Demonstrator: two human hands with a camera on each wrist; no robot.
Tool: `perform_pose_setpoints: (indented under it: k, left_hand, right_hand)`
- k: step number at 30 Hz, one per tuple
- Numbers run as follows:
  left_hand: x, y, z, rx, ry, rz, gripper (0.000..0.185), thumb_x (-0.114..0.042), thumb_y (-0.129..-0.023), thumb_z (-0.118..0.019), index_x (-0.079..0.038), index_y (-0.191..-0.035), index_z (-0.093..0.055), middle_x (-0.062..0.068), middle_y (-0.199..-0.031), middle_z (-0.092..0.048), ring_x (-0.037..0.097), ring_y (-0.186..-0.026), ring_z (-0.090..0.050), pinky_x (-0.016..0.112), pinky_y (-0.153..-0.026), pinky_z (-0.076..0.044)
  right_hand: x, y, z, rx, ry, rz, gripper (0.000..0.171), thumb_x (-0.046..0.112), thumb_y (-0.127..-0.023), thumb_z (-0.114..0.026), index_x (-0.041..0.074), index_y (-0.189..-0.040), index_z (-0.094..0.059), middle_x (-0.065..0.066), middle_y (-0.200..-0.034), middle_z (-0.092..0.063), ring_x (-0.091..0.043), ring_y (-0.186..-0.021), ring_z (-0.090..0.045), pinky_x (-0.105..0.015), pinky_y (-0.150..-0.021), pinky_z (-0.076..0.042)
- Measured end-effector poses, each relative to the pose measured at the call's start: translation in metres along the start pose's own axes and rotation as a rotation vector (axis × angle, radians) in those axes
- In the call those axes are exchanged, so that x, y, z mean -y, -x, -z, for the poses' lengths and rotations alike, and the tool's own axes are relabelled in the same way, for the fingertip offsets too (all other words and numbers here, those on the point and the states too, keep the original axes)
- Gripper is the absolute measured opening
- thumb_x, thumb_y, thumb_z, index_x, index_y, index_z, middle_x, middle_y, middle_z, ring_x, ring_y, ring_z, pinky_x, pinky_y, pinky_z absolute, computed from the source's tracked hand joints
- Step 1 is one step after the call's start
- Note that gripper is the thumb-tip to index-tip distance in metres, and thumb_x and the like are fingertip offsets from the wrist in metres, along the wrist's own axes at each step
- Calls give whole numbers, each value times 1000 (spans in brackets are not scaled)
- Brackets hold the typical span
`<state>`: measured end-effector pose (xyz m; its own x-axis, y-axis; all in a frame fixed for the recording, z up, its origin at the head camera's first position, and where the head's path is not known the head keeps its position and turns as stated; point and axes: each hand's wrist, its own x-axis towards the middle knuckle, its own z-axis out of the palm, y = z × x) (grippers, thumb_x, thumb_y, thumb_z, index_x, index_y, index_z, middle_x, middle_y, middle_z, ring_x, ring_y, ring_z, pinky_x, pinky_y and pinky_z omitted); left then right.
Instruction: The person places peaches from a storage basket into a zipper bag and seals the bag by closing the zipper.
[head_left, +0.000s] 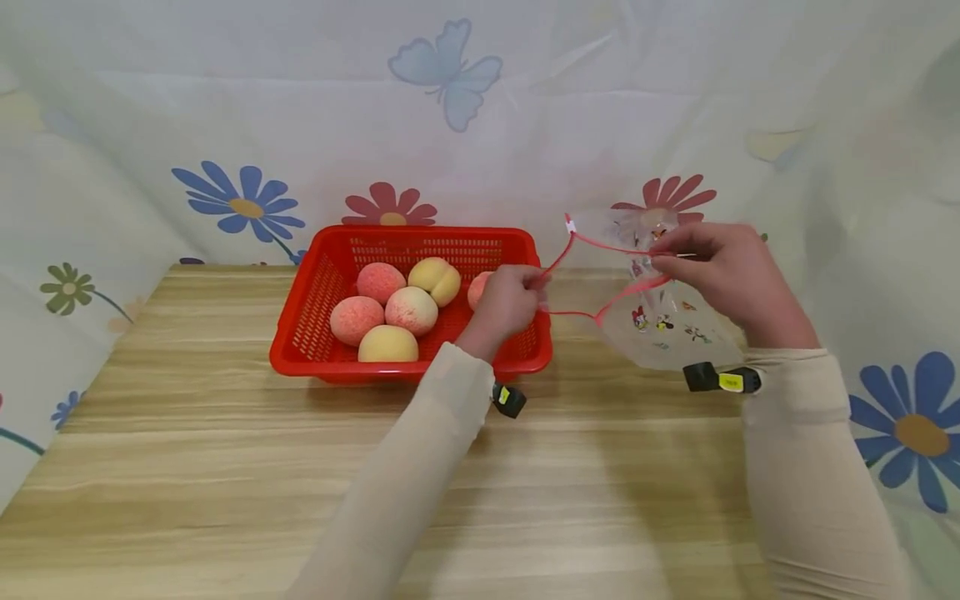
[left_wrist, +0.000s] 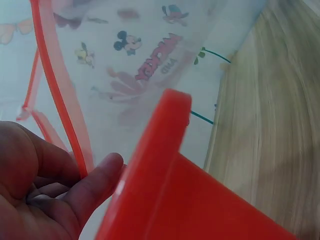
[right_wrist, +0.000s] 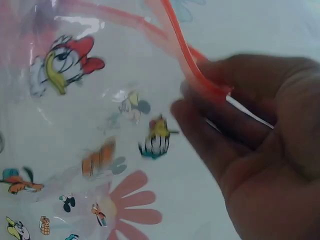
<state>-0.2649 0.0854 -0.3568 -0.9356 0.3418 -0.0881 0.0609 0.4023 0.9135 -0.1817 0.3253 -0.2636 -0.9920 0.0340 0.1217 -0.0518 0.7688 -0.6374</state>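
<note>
A clear zip bag with a red edge and cartoon prints hangs in the air right of the red basket, its mouth spread wide. My left hand pinches one end of the red edge, over the basket's right rim. In the left wrist view, thumb and fingers close on the red strip, beside the basket rim. On the far side my right hand pinches the other end of the bag's mouth; the right wrist view shows the red strip between its thumb and fingers. No peaches show inside the bag.
Several peaches, among them a pink one and a yellow one, lie in the red basket. One peach is partly behind my left hand. Beneath is a wooden table, with a flower-printed cloth behind.
</note>
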Motion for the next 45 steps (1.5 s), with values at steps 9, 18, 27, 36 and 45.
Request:
perform_pose_setpoints:
  k: [9, 18, 27, 36, 45]
  left_hand:
    - [2, 0, 3, 20, -25, -25, 36, -8, -92, -63, -8, -128, -61, 6, -109, -66, 17, -90, -62, 24, -79, -57]
    - [-1, 2, 1, 30, -183, -91, 47, -13, -96, -57, -12, -143, -48, 4, -100, -64, 15, -75, -58, 19, -65, -51]
    - [2, 4, 2, -13, -329, -37, 58, -14, -96, -56, -17, -150, -36, 7, -109, -68, 17, -73, -60, 24, -73, -57]
    - [11, 3, -4, -44, -356, -97, 57, -14, -94, -59, -16, -148, -40, 7, -109, -70, 15, -78, -64, 31, -86, -57]
    - [13, 8, -8, -73, -344, -100, 58, -13, -94, -60, -15, -148, -41, 4, -86, -70, 13, -68, -64, 33, -87, -57]
  right_hand:
    - [-18, -5, -25, 19, -96, 118, 33, 13, -92, -63, 15, -125, -66, -1, -110, -70, 10, -90, -62, -8, -76, -50]
    - [-24, -9, -53, -85, -30, 98, 26, 26, -94, -64, 18, -118, -69, -4, -110, -68, -5, -97, -55, -13, -75, -45]
    - [-35, -8, -74, -129, -159, 94, 30, 21, -95, -62, 13, -123, -66, -9, -109, -68, 0, -85, -59, -7, -74, -49]
    - [-37, -9, -85, -181, -201, 126, 27, 17, -95, -60, 17, -121, -68, -2, -103, -68, -7, -84, -59, -10, -71, -50]
    - [-43, -13, -93, -156, -213, 94, 28, 18, -97, -57, 17, -124, -66, -7, -110, -67, -13, -88, -57, -11, -73, -49]
